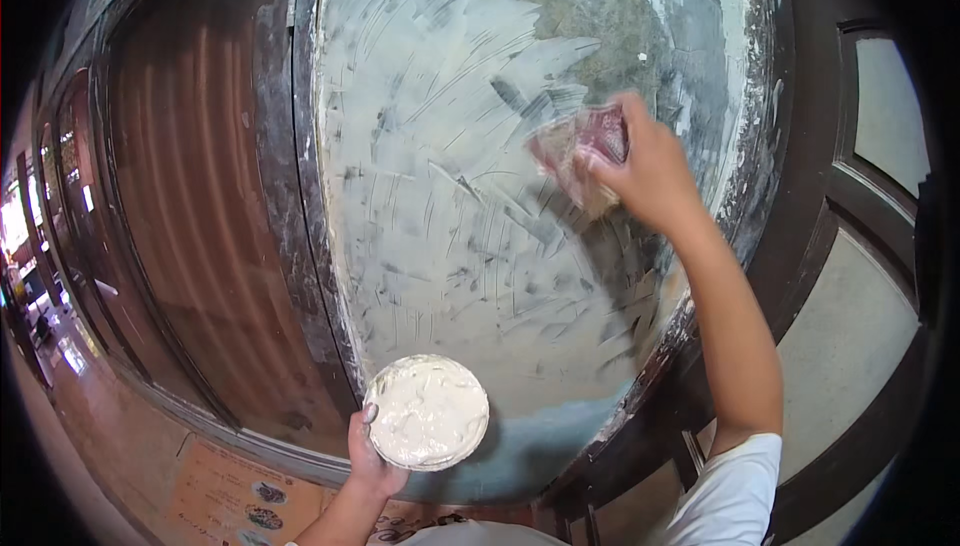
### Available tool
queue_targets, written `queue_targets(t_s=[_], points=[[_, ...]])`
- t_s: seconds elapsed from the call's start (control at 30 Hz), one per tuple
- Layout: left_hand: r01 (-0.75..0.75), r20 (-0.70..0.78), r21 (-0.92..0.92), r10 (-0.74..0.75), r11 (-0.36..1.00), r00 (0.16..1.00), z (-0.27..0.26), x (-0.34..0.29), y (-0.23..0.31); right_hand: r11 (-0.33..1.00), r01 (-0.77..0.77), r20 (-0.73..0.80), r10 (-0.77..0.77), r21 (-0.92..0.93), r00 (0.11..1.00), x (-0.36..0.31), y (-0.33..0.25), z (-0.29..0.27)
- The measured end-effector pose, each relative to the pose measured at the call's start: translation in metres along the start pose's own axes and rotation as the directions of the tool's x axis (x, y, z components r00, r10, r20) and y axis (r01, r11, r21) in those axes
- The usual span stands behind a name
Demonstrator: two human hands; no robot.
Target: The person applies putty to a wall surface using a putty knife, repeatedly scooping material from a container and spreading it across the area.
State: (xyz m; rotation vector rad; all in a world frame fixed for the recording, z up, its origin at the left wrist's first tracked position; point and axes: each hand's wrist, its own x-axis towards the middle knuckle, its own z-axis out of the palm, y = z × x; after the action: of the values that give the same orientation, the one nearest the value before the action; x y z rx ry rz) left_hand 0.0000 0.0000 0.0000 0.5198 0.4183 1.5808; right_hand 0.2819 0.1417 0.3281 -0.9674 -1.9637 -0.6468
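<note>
My left hand (pixel 372 458) is wrapped round the edge of a round tub (pixel 376 438), thumb on its rim. Thick off-white paste (pixel 428 410), like wall putty, fills it nearly to the top. Higher up and to the right, my right hand (pixel 640 168) is closed on a flat reddish spreader (pixel 572 151), smeared with paste and blurred by motion. The spreader is at the wall panel (pixel 450 246); whether its edge touches is hard to tell. Whitish paste in streaky strokes covers the panel's left and middle, while grey patches show at the upper right.
Left of the panel stands a dark-framed glass door with a brown curtain (pixel 195 176) behind it. A dark wooden frame with pale panels (pixel 840 316) is close on the right, near my elbow. Printed cardboard (pixel 225 496) lies on the floor at the lower left.
</note>
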Motion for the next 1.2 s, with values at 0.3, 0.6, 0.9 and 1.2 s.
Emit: queue_targets(t_s=[0.3,0.6,0.9,1.2], points=[[0.015,-0.019,-0.039,-0.016,0.999,1.0,-0.005,0.007,-0.009,0.956,0.116,-0.026,-0.127,-0.269,0.992,0.074,-0.016,0.01],[0.036,-0.059,-0.029,-0.038,0.999,0.998,-0.017,0.011,-0.021,0.974,-0.049,-0.26,-0.011,-0.22,0.965,0.093,0.018,-0.024],[0.098,-0.059,-0.005,-0.098,0.995,0.993,-0.016,0.022,-0.037,0.97,0.005,-0.122,-0.036,-0.244,0.992,0.092,-0.004,0.0],[0.095,-0.074,0.001,-0.094,0.996,0.993,-0.021,0.022,-0.039,0.991,-0.047,-0.286,0.009,-0.125,0.958,0.086,0.048,-0.032]])
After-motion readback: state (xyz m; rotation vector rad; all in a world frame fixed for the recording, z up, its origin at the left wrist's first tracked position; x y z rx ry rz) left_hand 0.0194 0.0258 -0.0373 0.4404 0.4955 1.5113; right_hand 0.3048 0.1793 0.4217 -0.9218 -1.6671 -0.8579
